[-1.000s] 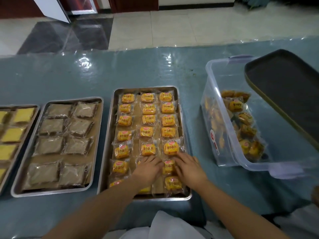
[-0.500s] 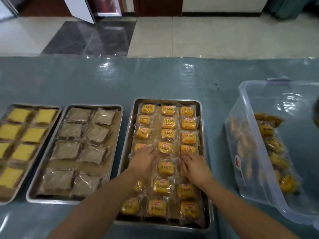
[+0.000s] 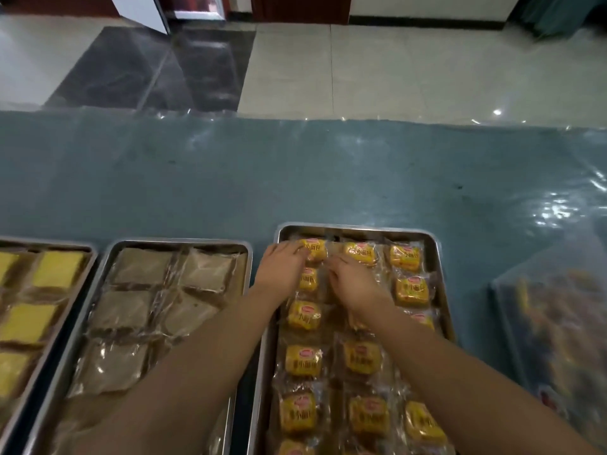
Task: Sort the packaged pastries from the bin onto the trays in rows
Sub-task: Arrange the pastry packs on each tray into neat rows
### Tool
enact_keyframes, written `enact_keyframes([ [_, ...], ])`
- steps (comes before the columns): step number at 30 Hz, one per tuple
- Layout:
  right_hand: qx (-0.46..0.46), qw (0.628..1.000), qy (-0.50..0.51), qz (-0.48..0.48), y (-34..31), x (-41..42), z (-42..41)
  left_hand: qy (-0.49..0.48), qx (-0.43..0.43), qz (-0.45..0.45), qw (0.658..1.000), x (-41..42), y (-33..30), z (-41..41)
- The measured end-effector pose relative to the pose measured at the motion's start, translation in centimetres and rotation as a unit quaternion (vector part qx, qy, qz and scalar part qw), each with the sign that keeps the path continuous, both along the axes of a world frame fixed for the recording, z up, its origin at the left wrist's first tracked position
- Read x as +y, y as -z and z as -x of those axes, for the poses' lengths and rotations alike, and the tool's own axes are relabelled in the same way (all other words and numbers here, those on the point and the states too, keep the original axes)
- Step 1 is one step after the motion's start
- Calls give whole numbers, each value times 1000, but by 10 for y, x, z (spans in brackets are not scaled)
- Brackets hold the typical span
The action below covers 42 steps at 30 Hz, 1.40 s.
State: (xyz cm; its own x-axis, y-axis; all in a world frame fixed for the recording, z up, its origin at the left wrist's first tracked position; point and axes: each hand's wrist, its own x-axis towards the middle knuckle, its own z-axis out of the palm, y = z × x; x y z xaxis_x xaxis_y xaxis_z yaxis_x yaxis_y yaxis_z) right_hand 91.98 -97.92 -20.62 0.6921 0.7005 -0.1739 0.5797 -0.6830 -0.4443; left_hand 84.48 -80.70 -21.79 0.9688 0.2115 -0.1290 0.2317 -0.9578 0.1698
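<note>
Glossy tile floor (image 3: 394, 67) fills the background, pale squares beside a dark polished slab. Nearer us, the table (image 3: 197, 178) wears a teal cloth under a clear, wrinkled plastic sheet that throws highlights.

Three metal trays sit side by side on it, all rectangular with rounded corners and raised rims, long axes running away from us. We note the right tray (image 3: 354, 228) of bright steel holding the packaged pastries (image 3: 407, 257): small, squarish, orange-yellow buns, each in a clear crinkled wrapper with a red logo and print on top. They lie flat in three columns along the tray's long axis, wrappers touching or overlapping; print reads upright from our side, some packs slightly skewed. The middle tray (image 3: 177, 243) carries larger, flat brown squares in clear wrap, two across. The left tray (image 3: 49, 247), cut by the frame edge, holds yellow cake squares.

At far right, the clear plastic bin (image 3: 505, 290) shows only as a blur with orange packs inside.

Our left hand (image 3: 279, 270) lies over the far left corner, fingers loosely bent onto the corner pack (image 3: 315, 249). Our right hand (image 3: 354, 280) sits beside it, fingers bent down onto wrappers in the middle column; we cannot tell whether either hand actually pinches a pack.
</note>
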Motion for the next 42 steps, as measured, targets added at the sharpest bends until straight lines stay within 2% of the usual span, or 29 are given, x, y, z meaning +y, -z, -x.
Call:
enact_keyframes([
  [2, -28, 1000, -10, -4, 13, 14, -9, 18, 11, -5, 1000, 13, 10, -11],
  [6, -51, 996, -47, 52, 32, 33, -25, 55, 34, -6, 998, 31, 25, -19],
  [11, -83, 991, -92, 49, 41, 33, -25, 85, 4, 13, 996, 40, 29, -9],
  [16, -111, 984, -128, 51, 48, 21, -23, 129, -9, -22, 991, 47, 30, -2],
  [22, -144, 979, -126, 72, 53, 29, -32, 102, 15, -84, 991, 42, 31, -14],
  [27, -124, 984, -108, 70, 47, 34, -33, 72, 4, -88, 993, 34, 28, -13],
  [31, -102, 992, -78, -4, 34, 16, -16, 38, -62, -26, 997, 31, 23, 12],
  [33, -96, 991, -89, -39, 31, 5, 0, 51, -76, 1, 996, 27, 23, 35],
  [38, -46, 988, -149, 11, 39, -11, 31, 98, -47, 10, 994, 10, 27, 76],
  [42, -61, 987, -144, 21, 39, -19, 44, 93, -46, -3, 995, -8, 25, 87],
])
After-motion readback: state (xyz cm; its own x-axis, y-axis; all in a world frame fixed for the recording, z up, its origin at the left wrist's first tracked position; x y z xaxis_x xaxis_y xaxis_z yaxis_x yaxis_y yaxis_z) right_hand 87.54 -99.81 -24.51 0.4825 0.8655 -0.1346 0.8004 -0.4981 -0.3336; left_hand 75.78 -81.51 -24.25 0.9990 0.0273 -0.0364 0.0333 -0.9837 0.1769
